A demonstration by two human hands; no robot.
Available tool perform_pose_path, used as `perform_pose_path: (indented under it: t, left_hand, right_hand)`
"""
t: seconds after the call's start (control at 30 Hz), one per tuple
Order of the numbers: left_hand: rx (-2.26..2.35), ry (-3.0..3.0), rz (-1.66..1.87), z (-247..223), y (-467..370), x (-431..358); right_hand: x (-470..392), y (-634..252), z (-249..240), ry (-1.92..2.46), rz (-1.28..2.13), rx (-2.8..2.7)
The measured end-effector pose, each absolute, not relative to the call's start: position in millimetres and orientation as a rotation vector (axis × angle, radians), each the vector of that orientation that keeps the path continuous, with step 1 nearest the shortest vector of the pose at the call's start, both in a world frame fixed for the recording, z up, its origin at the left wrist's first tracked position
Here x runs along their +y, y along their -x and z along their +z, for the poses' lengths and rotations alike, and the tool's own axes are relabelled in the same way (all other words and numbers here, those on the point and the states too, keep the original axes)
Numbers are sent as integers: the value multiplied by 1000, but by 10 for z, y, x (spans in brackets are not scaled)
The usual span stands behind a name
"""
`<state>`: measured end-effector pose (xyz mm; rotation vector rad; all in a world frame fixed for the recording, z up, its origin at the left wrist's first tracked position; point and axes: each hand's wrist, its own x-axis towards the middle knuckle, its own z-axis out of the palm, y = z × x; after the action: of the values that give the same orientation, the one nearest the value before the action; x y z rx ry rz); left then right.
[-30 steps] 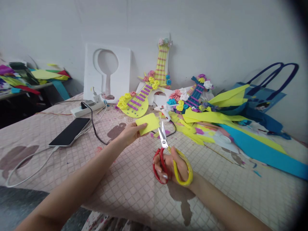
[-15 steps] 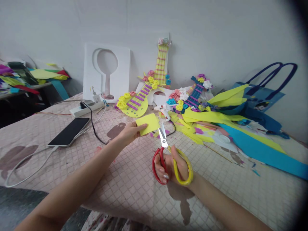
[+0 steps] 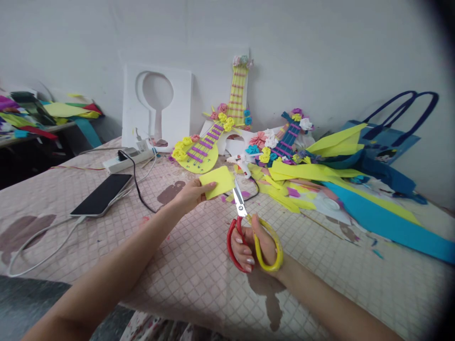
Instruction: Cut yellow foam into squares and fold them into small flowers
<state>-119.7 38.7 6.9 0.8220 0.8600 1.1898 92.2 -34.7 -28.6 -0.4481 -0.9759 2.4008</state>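
Note:
A yellow paper piece [image 3: 219,182] is pinched between the thumb and fingers of my left hand [image 3: 194,194], above the middle of the table. My right hand [image 3: 254,241] is closed around scissors [image 3: 240,207] with one red and one yellow handle. The blades point up and away, slightly parted, with their tips at the paper's right edge. Whether they touch the paper I cannot tell. Just behind the paper, a white glue gun [image 3: 242,166] lies on the table.
Decorated yellow [image 3: 202,156] and blue guitar shapes [image 3: 288,140] stand at the back, beside a white cut-out board [image 3: 181,104]. A phone [image 3: 102,194], cables and power strip [image 3: 126,161] lie left. Yellow and blue paper strips [image 3: 387,215] and a blue bag [image 3: 394,142] are right.
The scissor blades have come closer together, and the handles have drawn slightly nearer each other. My left hand and the paper have barely shifted.

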Motion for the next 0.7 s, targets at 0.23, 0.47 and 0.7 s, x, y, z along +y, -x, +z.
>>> perform_pose_path:
  t: [0.23,0.47,0.7]
  left_hand:
    - [855,-850,1184,80,1218,398]
    - [866,-862,1176,106,1231,389]
    - [855,-895,1114,83,1206,384]
  right_hand:
    - [-336,-914,-319,427,2418,-950]
    - [-337,-911,-347,420,2414,-985]
    - [-379,-908,-262,434,2380,-998]
